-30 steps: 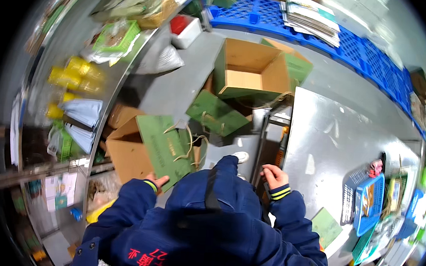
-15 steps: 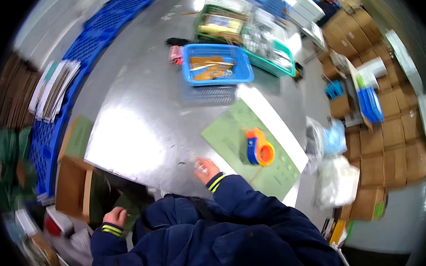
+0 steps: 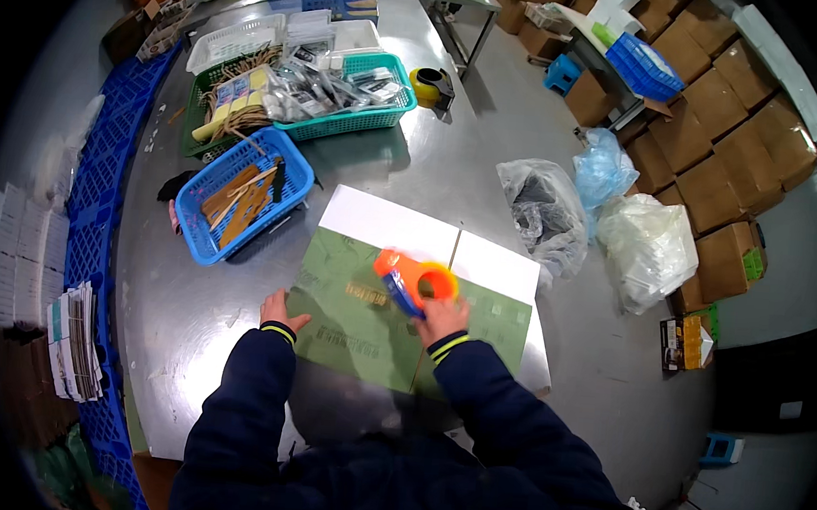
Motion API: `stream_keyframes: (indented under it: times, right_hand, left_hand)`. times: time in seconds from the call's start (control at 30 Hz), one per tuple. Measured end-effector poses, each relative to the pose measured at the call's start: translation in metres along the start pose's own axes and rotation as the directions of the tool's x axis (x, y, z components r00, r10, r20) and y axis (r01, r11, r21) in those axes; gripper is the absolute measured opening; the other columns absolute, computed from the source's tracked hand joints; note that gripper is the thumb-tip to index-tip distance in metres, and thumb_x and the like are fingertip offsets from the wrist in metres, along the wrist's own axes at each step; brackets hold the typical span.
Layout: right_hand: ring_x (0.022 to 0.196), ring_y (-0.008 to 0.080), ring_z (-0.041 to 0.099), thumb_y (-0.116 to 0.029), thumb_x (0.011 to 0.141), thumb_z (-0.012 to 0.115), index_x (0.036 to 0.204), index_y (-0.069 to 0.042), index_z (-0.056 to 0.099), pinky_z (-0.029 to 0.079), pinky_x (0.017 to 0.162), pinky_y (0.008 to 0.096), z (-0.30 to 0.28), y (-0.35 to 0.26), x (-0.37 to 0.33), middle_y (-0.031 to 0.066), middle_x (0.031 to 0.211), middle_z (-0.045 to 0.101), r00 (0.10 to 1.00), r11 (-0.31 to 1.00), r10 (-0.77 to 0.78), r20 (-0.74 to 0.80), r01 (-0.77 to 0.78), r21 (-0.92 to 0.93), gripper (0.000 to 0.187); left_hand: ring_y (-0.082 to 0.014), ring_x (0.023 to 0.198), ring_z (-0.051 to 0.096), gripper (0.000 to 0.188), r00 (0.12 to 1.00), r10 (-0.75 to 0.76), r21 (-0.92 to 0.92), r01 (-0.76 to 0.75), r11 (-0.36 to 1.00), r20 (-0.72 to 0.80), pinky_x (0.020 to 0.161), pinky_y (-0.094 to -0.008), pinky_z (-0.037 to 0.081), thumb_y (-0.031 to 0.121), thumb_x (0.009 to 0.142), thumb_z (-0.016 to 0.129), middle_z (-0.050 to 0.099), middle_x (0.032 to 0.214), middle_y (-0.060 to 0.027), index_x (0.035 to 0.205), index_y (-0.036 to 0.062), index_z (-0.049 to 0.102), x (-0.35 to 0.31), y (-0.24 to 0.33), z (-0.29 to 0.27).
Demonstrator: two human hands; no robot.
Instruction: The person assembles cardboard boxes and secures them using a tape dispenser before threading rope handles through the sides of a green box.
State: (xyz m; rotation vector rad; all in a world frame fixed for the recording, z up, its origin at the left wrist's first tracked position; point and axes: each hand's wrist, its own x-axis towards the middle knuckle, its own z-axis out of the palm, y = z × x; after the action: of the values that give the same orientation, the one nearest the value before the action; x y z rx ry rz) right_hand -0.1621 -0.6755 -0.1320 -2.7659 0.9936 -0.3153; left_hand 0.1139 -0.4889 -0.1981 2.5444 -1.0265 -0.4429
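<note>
A flat green-and-white cardboard box lies on the metal table, with a narrow seam running across it. Over its middle, an orange and blue tape dispenser is tilted, and my right hand grips its near side; the fingertips are partly hidden behind it. At the box's left edge rests my left hand, thumb spread from the fingers, holding nothing.
A blue basket with brown and tan strips stands at the left. Behind it are a teal basket of small packets and a green basket with rope. A yellow-black tape dispenser sits near the right table edge. Plastic bags and cartons stand at the right.
My left hand has come up from beside the open carton to the box's left edge. My right hand has moved from the bare table onto the tape dispenser. The view has swung right.
</note>
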Motion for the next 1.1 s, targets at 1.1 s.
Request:
stream_keyframes:
  times: [1.1]
  right_hand:
    - [0.081,0.0199,0.054,0.002,0.074,0.052,0.101,0.004,0.051,0.042,0.072,0.0304,-0.188,0.044,-0.074,0.0144,0.094,0.057,0.932,0.033,0.283,-0.225,0.225,0.974,0.026]
  left_hand:
    - [-0.0289,0.112,0.042,0.062,0.649,0.029,-0.14,-0.208,0.968,-0.761,0.093,-0.0369,0.033,0.01,0.069,0.069,0.043,0.12,-0.0182,0.122,0.002,0.039,-0.146,0.052,-0.203]
